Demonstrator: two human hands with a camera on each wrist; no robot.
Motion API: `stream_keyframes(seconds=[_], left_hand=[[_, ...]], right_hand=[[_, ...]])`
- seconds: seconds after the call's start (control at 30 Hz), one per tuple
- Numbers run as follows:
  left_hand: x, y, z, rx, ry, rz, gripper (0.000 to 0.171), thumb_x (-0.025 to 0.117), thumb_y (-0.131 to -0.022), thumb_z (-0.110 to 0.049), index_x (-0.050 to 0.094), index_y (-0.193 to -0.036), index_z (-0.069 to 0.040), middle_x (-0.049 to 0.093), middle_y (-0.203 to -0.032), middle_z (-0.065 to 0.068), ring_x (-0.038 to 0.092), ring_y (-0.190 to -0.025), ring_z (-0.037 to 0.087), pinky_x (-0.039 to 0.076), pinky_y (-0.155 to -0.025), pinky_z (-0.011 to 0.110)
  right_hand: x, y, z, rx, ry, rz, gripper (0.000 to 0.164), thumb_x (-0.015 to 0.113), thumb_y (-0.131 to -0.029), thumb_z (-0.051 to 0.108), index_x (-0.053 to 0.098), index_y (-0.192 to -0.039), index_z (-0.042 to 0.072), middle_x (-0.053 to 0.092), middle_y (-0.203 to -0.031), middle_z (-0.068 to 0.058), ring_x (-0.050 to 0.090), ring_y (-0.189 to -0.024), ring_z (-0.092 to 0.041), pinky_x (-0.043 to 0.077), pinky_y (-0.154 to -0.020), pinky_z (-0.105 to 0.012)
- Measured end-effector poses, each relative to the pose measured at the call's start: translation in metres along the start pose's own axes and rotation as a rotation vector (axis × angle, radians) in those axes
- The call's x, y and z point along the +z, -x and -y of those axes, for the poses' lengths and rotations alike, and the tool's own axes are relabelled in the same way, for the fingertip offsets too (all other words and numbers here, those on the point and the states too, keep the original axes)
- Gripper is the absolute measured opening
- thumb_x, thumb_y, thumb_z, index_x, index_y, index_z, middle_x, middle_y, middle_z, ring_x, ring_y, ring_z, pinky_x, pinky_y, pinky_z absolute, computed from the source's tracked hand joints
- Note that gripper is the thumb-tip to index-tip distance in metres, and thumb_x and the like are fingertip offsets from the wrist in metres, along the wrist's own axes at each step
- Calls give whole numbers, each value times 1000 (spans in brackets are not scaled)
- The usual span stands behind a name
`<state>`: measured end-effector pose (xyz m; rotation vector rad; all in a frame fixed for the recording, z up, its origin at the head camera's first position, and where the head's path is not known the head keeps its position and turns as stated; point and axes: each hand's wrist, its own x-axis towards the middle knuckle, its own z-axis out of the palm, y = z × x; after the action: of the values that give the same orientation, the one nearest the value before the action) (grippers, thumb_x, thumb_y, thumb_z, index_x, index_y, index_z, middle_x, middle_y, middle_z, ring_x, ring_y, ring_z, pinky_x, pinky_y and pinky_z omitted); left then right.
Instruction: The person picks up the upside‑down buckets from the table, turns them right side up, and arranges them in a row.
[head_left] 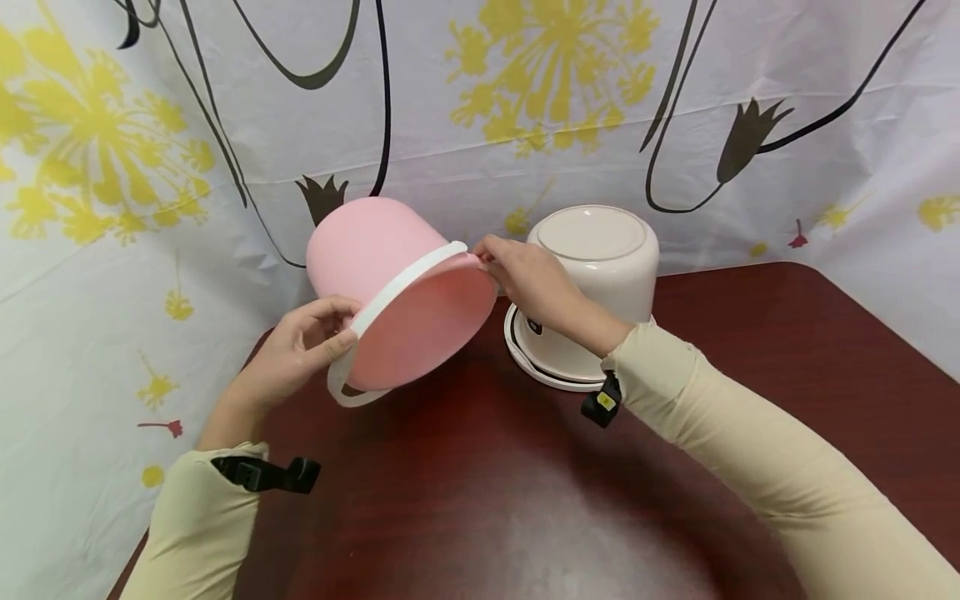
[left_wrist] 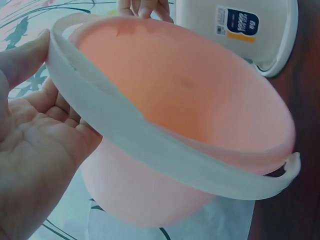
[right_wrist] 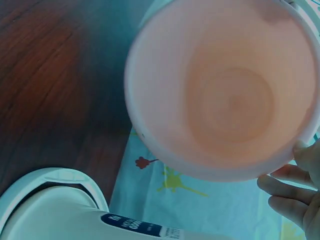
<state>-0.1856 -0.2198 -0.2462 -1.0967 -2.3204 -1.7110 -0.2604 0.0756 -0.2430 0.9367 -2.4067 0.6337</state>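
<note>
Both hands hold a pink bucket (head_left: 375, 250) tilted on its side above the table, its open mouth facing toward me and down to the right. My left hand (head_left: 300, 346) pinches the bucket's left rim together with its white handle (left_wrist: 125, 130), which lies along the rim. At the opposite side of the rim, my right hand (head_left: 536, 283) pinches the edge between thumb and fingers. In the right wrist view the inside of the bucket (right_wrist: 235, 105) shows a round bottom and nothing in it. Just right of it, a cream bucket (head_left: 600, 242) stands upside down on the table.
The cream bucket's white handle (head_left: 517, 354) lies around its rim on the dark red wooden table (head_left: 465, 483). A label (left_wrist: 242, 25) is stuck on its side. Behind the table hangs a white cloth (head_left: 420, 100) with yellow flowers and dark stems.
</note>
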Motion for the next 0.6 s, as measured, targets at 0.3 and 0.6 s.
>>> stream_keyframes(seconds=[0.3, 0.6], left_hand=[[5, -2, -9, 15, 78, -59, 17, 46, -93, 1, 55, -107, -4, 55, -91, 8, 51, -82, 14, 43, -70, 24], [6, 2, -8, 5, 302, -110, 15, 42, -96, -5, 52, -107, -1, 56, -93, 6, 53, -85, 14, 47, -72, 25]], right_hand=[[-15, -13, 8, 49, 48, 30, 17, 53, -94, 19, 60, -108, 13, 66, -100, -2, 61, -83, -23, 47, -69, -40], [-21, -27, 15, 65, 52, 44, 20, 53, -94, 23, 64, -108, 15, 66, -101, -3, 61, -89, -23, 46, -74, -40]])
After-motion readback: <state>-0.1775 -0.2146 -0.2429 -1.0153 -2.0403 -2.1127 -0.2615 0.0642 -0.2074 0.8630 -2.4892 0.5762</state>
